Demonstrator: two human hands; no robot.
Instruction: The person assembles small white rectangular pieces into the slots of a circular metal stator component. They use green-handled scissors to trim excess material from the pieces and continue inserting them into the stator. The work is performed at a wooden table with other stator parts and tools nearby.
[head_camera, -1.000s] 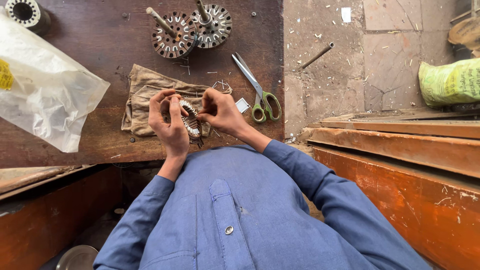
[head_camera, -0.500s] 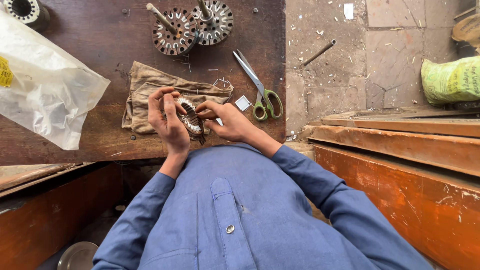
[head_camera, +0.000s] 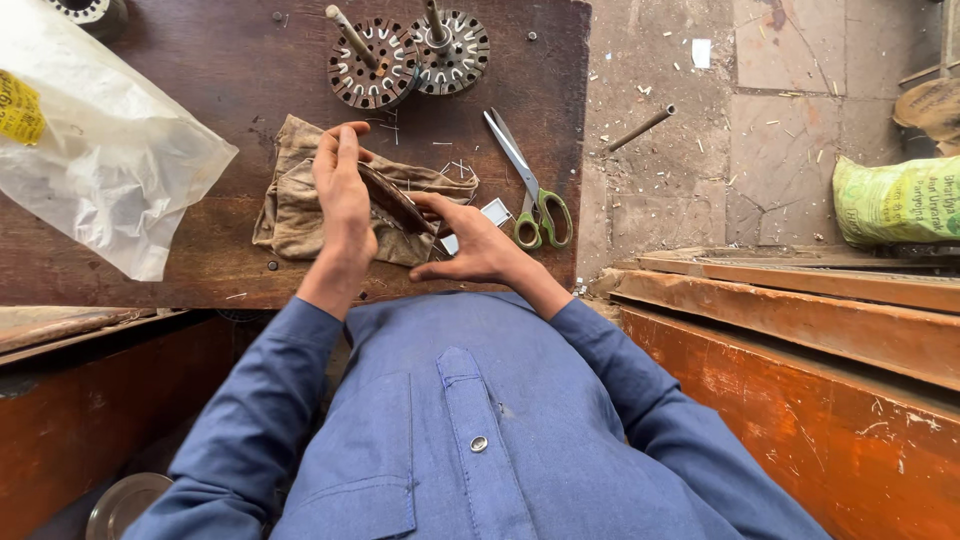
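My left hand (head_camera: 342, 196) holds a round slotted metal motor core (head_camera: 395, 200), tilted on edge so I see it nearly side-on. My right hand (head_camera: 476, 245) touches its lower right edge with thumb and fingers. Both hands are over a crumpled brown cloth (head_camera: 296, 190) lying on the dark wooden table (head_camera: 200, 90). The core's face is mostly hidden behind my left palm.
Two slotted metal cores on shafts (head_camera: 374, 62) (head_camera: 448, 45) stand at the table's far side. Green-handled scissors (head_camera: 530, 190) lie right of my hands. A clear plastic bag (head_camera: 95, 150) covers the left. Orange wooden boards (head_camera: 800, 320) and a green sack (head_camera: 895, 200) are on the right.
The core has been turned from facing up to standing on edge. My left hand rose flat against it and my right hand dropped lower and to the right.
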